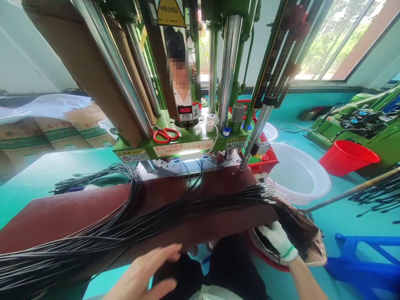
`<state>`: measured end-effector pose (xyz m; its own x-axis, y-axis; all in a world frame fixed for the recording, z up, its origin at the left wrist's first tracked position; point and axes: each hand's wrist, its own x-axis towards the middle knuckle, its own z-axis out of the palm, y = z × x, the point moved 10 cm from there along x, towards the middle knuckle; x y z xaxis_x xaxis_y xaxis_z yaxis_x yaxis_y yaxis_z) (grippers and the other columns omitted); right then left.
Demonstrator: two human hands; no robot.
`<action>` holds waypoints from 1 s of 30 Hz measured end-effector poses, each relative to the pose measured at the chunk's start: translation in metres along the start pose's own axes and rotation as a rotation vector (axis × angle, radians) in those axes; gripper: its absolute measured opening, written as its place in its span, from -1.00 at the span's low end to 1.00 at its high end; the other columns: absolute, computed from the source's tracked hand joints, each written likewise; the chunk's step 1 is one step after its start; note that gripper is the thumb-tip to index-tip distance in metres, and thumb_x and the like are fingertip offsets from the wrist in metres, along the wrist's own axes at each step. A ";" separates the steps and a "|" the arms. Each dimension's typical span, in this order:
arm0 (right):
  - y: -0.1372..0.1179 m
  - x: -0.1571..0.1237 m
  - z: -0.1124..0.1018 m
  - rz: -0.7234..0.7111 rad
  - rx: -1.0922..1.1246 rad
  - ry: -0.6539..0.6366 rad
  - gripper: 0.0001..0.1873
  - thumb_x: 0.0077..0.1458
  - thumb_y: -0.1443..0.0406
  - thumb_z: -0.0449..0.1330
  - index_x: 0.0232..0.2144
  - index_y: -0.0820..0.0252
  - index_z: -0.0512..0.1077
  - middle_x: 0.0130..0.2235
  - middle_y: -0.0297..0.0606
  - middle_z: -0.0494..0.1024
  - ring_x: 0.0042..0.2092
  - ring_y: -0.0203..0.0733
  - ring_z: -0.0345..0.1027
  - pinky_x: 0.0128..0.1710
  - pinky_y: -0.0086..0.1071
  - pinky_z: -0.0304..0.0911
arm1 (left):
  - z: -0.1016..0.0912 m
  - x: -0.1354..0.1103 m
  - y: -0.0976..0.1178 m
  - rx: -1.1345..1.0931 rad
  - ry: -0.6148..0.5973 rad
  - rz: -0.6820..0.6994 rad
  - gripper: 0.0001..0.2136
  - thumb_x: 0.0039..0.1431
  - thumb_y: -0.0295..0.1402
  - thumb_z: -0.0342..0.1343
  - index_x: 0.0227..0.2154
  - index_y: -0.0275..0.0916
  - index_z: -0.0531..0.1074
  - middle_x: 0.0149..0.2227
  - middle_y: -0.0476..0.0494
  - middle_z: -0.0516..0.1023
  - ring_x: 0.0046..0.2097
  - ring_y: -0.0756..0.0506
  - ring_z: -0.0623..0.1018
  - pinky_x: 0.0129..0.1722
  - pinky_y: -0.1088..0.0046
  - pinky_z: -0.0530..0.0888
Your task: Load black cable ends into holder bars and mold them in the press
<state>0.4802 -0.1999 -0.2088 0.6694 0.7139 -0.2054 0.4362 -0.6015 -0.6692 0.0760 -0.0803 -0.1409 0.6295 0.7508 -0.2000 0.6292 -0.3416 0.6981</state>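
My bare left hand (pixel 146 268) hovers over my lap at the near edge of the brown work board (pixel 237 218). Its fingers are apart and hold nothing. In a white glove with a green cuff, my right hand (pixel 277 238) reaches into a lined round container (pixel 261 246) below the board's right end. Its fingertips are hidden, so I cannot see what they touch. A long bundle of black cables (pixel 162 214) lies across the board, its light tips (pixel 267 193) at the right. Several cables run up into the green press (pixel 200 143).
Red-handled scissors (pixel 165 135) and a blue-and-white spool (pixel 226 132) rest on the press. A paper-lined box (pixel 315 246) with dark material stands at the right. Beyond are a large white tub (pixel 293 173), a red bucket (pixel 348 157) and a blue stool (pixel 359 266).
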 end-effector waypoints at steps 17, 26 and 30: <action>-0.039 -0.020 -0.035 -0.151 -0.019 0.000 -0.55 -0.16 0.29 0.13 -0.12 0.20 0.41 -0.10 -0.20 0.47 0.00 -0.06 0.26 -0.01 -0.36 0.18 | 0.044 0.142 0.156 0.946 -0.006 0.576 -0.91 0.12 -0.49 -0.06 -0.36 -0.34 0.34 -0.38 -0.19 0.37 -0.34 -0.10 0.43 -0.45 0.46 0.33; -0.033 -0.026 -0.064 -0.147 -0.071 0.072 -0.63 -0.03 0.21 0.11 -0.12 0.10 0.39 -0.12 -0.23 0.47 -0.05 -0.10 0.30 0.02 -0.25 0.18 | 0.012 0.144 0.158 0.897 0.318 0.506 -0.83 0.15 -0.54 -0.21 -0.41 -0.31 0.28 -0.40 -0.15 0.34 -0.29 -0.09 0.38 -0.46 0.48 0.29; -0.051 -0.034 -0.089 -0.327 -0.104 0.272 -0.57 -0.07 0.23 0.06 -0.09 0.12 0.36 -0.06 -0.27 0.43 0.02 -0.08 0.24 0.11 -0.20 0.08 | -0.004 0.123 0.169 0.882 0.485 0.596 -0.83 0.15 -0.56 -0.20 -0.38 -0.30 0.28 -0.43 -0.12 0.34 -0.34 -0.08 0.37 -0.36 0.40 0.33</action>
<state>0.4887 -0.2248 -0.1041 0.6139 0.7610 0.2098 0.7003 -0.4024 -0.5896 0.2575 -0.0432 -0.0447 0.8120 0.4111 0.4143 0.5110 -0.8437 -0.1643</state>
